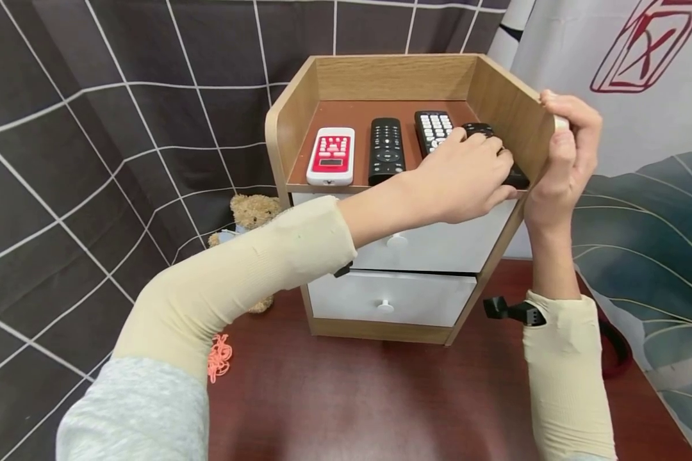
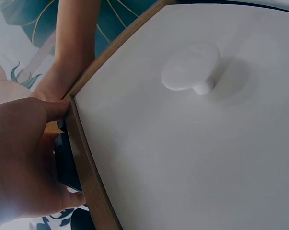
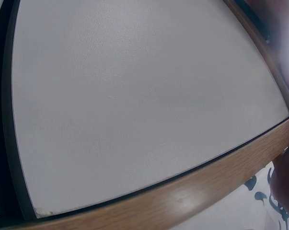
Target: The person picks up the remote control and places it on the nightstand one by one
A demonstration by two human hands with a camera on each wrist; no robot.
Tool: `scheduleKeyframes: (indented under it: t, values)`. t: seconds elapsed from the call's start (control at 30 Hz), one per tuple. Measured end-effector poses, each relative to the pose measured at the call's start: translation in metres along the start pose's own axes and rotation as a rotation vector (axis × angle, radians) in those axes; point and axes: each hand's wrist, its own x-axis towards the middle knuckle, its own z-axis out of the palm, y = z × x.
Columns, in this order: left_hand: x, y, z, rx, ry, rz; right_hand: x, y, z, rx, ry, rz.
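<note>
A small wooden cabinet with white drawers stands on the table, several remote controls lying on its brown top. My left hand reaches across and curls over the rightmost black remote control, covering most of it. In the left wrist view, that hand's thumb lies by the wooden edge and the dark end of the remote shows beneath the palm. My right hand grips the cabinet's right side panel. Left of my left hand are a black remote with white buttons, a black remote and a white-and-red remote.
Two white drawer fronts with round knobs face me. A teddy bear sits left of the cabinet, and coral-coloured string lies on the dark red table. A dark checked curtain hangs at the left.
</note>
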Motion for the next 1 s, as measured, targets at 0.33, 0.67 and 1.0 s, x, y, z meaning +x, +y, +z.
scheduleKeyframes:
  t: [0.33,0.67,1.0]
  values:
    - [-0.009,-0.008,0.009,-0.041,0.035,0.027,0.001,0.001,-0.001,0.017,-0.002,-0.009]
    - [-0.052,-0.053,-0.001,-0.125,0.194,0.096,0.017,0.0,-0.032,-0.135,-0.2,0.009]
    - [-0.134,-0.12,0.001,-0.091,0.366,-0.067,0.029,-0.004,-0.083,-0.372,-0.583,0.023]
